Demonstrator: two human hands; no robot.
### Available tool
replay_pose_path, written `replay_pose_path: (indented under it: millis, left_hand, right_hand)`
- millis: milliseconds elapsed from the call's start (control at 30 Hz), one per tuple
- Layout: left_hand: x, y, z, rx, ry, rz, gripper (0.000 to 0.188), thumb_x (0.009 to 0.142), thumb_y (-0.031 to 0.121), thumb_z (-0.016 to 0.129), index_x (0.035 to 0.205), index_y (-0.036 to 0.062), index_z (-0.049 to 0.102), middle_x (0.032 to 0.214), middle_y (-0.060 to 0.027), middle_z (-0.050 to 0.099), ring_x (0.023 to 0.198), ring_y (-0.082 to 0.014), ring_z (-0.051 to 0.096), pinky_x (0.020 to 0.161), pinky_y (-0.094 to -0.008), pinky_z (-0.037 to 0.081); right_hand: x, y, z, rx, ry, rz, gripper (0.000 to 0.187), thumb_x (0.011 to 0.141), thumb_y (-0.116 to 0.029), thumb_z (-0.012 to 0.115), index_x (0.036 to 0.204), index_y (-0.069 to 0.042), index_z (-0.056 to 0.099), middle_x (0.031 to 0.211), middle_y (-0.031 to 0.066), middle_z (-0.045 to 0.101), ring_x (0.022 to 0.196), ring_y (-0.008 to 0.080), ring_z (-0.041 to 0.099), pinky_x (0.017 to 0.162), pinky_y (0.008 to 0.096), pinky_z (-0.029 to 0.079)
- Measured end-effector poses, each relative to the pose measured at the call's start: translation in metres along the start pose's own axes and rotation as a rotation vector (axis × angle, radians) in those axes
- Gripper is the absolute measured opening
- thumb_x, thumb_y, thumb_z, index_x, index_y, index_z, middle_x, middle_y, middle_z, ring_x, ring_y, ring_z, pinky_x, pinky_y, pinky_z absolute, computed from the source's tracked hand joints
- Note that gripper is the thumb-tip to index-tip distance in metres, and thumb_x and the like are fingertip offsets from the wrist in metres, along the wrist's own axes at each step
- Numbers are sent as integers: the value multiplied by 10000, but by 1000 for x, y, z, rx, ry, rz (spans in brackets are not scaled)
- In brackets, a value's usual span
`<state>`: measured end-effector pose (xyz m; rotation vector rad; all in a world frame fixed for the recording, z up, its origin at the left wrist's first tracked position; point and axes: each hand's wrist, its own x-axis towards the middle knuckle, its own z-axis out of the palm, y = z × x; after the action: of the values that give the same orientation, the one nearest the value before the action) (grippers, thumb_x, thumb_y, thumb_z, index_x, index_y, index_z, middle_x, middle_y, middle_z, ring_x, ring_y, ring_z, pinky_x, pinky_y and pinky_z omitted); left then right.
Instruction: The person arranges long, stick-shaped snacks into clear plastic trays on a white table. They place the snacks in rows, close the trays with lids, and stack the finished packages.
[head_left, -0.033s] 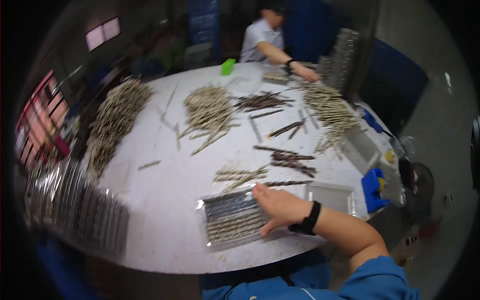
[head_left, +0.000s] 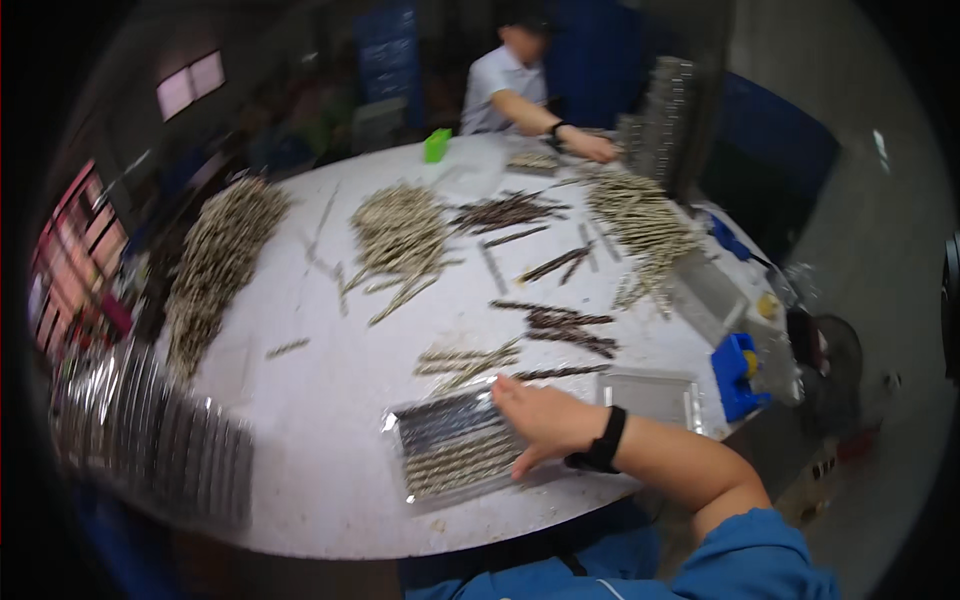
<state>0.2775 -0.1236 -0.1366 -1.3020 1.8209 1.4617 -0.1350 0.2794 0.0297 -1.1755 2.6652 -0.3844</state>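
Observation:
My right hand (head_left: 545, 422) spans the right end of a clear plastic box (head_left: 428, 494), its fingers at the far side and its thumb at the near side. Inside the box lies a row of twist drill bits (head_left: 462, 462), pale gold in the near part; the far part looks dark under glare. Just beyond the box are a few loose gold drill bits (head_left: 465, 362) and a dark drill bit (head_left: 560, 372). To the right, partly behind my wrist, sits an open, shallow clear tray (head_left: 648, 388). My left hand is out of view.
Piles of gold bits (head_left: 400, 228) and dark bits (head_left: 508, 210) spread over the white table (head_left: 330, 450). Stacked clear boxes (head_left: 150, 440) stand at the left edge, a blue tape dispenser (head_left: 738, 380) at the right. Across the table, a co-worker's hand (head_left: 590, 147) reaches beside another pile.
The whole scene has shifted slightly left and down in the picture. My right hand keeps its place on the box.

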Motion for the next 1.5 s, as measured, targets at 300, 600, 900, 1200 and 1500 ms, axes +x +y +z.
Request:
replay_pose_path:
  millis: [300,600,900,1200,1500]
  left_hand:
    - [-96,286,88,475,83,1445,259,941,182,603,1093,-27,624,937,-136,648,863,-265,604,785,-363,483]
    - [-69,325,131,873,65,1572,771,832,289,692,1447,-19,344,1510,-266,306,1412,-458,231,1157,-534,175]
    - [-61,314,144,770,51,1526,741,818,260,704,1441,25,378,1547,-287,202,1409,-503,178,1152,-559,180]
    - [-54,311,150,598,91,1542,589,848,174,657,1383,16,469,1527,-278,275,1407,-496,214,1146,-546,199]
    - [-58,313,151,583,107,1538,550,854,160,645,1365,24,497,1522,-267,294,1408,-490,220,1146,-530,218]
  right_hand:
    - [-29,-18,-12,-10,-65,130,1230,547,-462,881,1404,150,245,1475,317,292,1176,400,538,958,418,467]
    - [-32,-35,-9,-5,-75,73,1195,562,-467,869,1407,123,265,1494,297,278,1210,383,518,940,418,463]
    - [-31,-41,-3,3,-12,150,1176,511,-412,901,1394,106,322,1434,292,369,1161,398,555,926,435,505]
    - [-33,-43,-6,11,8,137,1175,499,-425,900,1371,123,334,1409,290,395,1139,403,562,907,426,514]
    - [-35,-47,-12,34,8,138,1185,499,-443,890,1370,129,326,1411,293,388,1135,405,562,906,424,514]
